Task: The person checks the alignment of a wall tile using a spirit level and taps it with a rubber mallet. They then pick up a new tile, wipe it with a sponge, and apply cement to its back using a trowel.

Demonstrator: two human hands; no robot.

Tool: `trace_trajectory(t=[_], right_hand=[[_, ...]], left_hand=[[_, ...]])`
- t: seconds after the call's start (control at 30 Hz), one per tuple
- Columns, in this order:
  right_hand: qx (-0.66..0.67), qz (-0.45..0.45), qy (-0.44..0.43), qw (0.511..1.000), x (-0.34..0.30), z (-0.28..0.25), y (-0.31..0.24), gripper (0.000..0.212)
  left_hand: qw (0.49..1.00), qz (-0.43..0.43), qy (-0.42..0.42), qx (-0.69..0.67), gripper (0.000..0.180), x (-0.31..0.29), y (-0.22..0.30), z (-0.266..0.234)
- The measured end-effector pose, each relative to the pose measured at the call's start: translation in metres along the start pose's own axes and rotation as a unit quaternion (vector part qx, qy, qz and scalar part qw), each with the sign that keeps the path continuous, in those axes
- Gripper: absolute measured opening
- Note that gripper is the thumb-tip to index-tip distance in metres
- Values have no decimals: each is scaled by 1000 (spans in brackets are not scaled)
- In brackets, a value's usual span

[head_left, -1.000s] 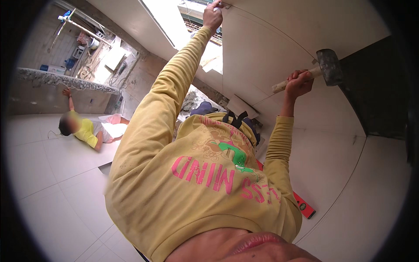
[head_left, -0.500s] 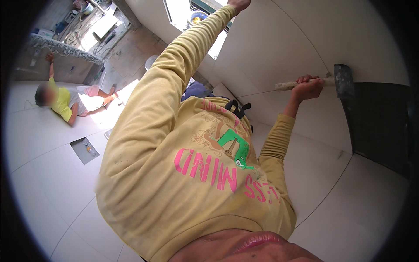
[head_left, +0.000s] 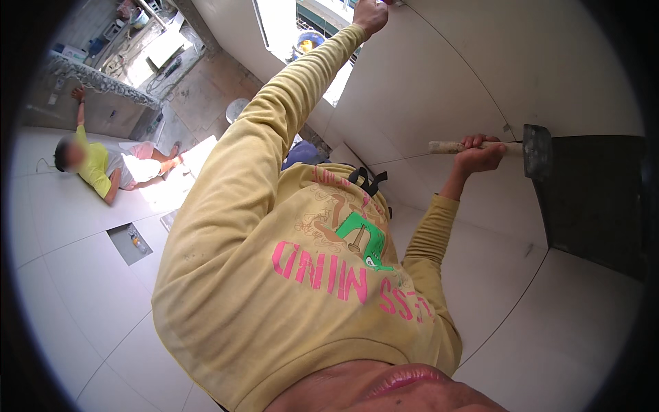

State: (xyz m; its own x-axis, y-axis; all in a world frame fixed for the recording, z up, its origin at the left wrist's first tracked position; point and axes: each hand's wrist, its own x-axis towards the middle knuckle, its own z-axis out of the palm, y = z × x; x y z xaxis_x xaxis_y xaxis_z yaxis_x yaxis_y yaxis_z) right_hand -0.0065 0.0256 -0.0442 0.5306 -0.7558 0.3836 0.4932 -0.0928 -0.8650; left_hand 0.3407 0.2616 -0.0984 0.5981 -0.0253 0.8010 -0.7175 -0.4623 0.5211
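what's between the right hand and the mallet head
In the head view, a short stretch of pale handle separates the right hand from the mallet head.

Daylight glares white through an opening (head_left: 277, 33) beside my raised left hand (head_left: 371, 17), washing out detail. Lower left of that grip, a harsh sunlit patch (head_left: 199, 160) burns out. Just past the mallet (head_left: 537, 152) in my right hand (head_left: 479, 155), a dark area (head_left: 597, 199) lies dim. Around my grip, pale panels (head_left: 439, 82) are evenly lit, their seams bowed by the fisheye; black vignetting closes the corners. A co-worker's head (head_left: 68, 154) is blurred.
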Motion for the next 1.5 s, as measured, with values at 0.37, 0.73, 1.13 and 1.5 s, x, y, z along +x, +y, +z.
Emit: trace_trajectory(t=[0.37, 0.73, 1.13, 1.5], right_hand=[[-25, 12, -48, 998, -2, -5, 2, 62], [-40, 25, -38, 998, 7, -26, -1, 61], [52, -17, 36, 998, 2, -9, 10, 61], [7, 18, -25, 1000, 7, -11, 8, 59]], left_hand=[[989, -89, -114, 38, 21, -8, 3, 4], [985, -56, 69, -148, 21, -6, 67, 11], [941, -288, -122, -132, 34, -7, 48, -17], [965, -211, -74, -137, 49, 1, 70, -32]])
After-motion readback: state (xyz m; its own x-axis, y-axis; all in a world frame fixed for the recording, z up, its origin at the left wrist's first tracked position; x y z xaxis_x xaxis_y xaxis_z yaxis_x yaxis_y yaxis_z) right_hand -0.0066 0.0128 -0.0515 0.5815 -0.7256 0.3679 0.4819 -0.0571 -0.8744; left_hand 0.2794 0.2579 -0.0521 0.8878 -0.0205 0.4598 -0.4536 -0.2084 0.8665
